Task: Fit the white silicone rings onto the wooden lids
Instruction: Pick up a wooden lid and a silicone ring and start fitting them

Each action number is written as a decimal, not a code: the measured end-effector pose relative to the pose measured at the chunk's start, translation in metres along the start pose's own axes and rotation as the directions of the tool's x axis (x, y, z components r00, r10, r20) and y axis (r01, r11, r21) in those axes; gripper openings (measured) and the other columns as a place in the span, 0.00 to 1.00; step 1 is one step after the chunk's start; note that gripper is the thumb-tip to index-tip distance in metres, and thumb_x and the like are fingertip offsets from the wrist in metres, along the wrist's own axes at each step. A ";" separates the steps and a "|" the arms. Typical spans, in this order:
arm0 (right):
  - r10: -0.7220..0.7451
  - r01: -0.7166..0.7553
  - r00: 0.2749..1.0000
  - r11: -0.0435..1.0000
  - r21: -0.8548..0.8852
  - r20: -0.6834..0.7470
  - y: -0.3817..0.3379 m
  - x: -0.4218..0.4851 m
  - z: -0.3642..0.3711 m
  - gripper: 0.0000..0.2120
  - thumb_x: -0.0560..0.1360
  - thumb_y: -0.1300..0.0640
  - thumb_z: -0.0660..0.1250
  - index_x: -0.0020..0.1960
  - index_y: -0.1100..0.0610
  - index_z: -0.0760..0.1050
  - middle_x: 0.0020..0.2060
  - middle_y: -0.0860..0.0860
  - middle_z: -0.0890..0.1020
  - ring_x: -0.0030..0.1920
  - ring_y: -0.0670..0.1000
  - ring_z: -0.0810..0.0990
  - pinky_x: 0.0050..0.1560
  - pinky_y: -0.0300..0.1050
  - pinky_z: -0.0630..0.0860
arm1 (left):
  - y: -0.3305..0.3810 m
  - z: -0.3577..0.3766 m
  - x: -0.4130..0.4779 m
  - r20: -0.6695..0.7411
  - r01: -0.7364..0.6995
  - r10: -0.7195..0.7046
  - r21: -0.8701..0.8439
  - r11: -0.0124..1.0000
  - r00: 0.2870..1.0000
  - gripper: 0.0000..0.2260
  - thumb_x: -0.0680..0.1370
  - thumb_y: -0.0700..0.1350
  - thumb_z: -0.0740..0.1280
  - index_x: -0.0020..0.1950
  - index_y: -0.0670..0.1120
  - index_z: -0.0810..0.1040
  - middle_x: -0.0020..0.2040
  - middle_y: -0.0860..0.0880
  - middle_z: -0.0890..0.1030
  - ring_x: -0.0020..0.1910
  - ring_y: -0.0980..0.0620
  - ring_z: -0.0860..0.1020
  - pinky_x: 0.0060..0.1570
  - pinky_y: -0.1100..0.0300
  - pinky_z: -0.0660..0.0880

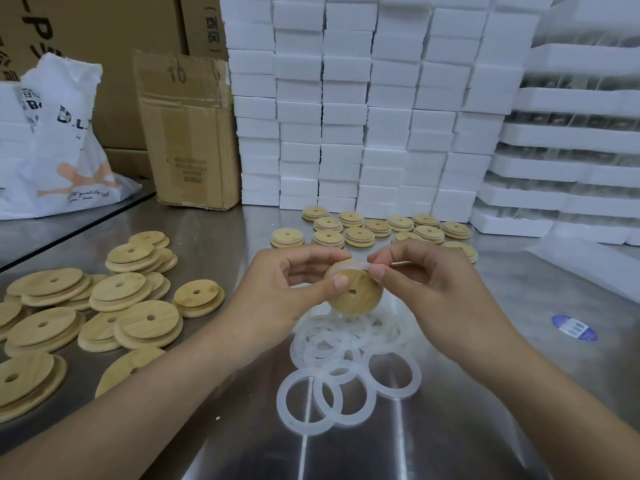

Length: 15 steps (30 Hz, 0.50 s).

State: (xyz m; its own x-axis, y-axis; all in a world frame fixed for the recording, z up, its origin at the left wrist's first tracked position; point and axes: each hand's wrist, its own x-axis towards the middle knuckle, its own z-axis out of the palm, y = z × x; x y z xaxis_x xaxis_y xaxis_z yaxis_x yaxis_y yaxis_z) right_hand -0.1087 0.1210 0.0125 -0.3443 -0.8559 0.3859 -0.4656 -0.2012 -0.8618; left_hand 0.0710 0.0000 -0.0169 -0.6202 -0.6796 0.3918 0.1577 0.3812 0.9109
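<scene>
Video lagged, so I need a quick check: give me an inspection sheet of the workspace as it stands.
Surface: steel table, reflective.
Job's things: one lid held above the table, a ring partly over its rim; loose rings piled beneath; bare lids stacked at left; back lids appear to have rings on.
Clutter: bag and box at back left; blue sticker at right.
Grippers: left hand grips the lid; right hand pinches the ring.
Cables: nothing seen.
Surroundings: foam boxes stacked behind; cartons at back left.
</scene>
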 end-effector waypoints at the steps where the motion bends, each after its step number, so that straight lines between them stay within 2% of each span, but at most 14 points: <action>1: 0.004 -0.004 1.000 1.000 0.007 0.013 0.000 0.000 0.000 0.05 0.79 0.59 0.74 0.45 0.56 0.84 0.45 0.47 0.89 0.49 0.44 0.87 0.51 0.32 0.78 | 0.000 0.000 0.000 0.006 -0.003 0.003 -0.001 1.000 1.000 0.12 0.78 0.41 0.78 0.60 0.50 0.88 0.53 0.50 0.90 0.55 0.51 0.87 0.53 0.63 0.81; 9: 0.036 -0.036 0.996 0.999 0.003 0.082 0.006 0.001 -0.004 0.05 0.79 0.58 0.75 0.44 0.54 0.85 0.44 0.47 0.89 0.45 0.42 0.87 0.43 0.28 0.76 | -0.003 -0.002 -0.003 0.009 -0.063 0.062 0.059 0.996 0.998 0.12 0.78 0.40 0.77 0.59 0.50 0.88 0.53 0.52 0.90 0.55 0.53 0.87 0.54 0.64 0.81; 12: 0.011 -0.003 0.995 0.997 -0.082 0.098 0.008 0.000 -0.004 0.06 0.79 0.57 0.74 0.43 0.53 0.85 0.42 0.46 0.88 0.46 0.42 0.86 0.46 0.30 0.77 | -0.006 -0.001 -0.004 0.018 -0.073 0.072 0.100 0.992 0.997 0.11 0.78 0.39 0.77 0.56 0.53 0.90 0.52 0.52 0.89 0.54 0.52 0.87 0.56 0.59 0.83; 15: -0.016 0.031 0.995 0.988 -0.150 0.101 0.010 -0.002 -0.002 0.06 0.79 0.57 0.73 0.43 0.52 0.83 0.41 0.46 0.87 0.46 0.43 0.86 0.45 0.36 0.79 | -0.006 -0.002 -0.004 0.045 -0.079 0.073 0.170 0.982 0.996 0.11 0.78 0.41 0.78 0.55 0.58 0.89 0.51 0.55 0.89 0.54 0.53 0.87 0.54 0.58 0.83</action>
State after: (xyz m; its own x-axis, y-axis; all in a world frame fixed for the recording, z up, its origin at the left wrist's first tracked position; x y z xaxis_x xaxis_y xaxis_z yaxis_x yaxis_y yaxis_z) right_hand -0.1141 0.1216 0.0041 -0.2528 -0.8962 0.3646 -0.5933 -0.1541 -0.7901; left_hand 0.0745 -0.0009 -0.0233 -0.6410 -0.6212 0.4508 0.0733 0.5351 0.8416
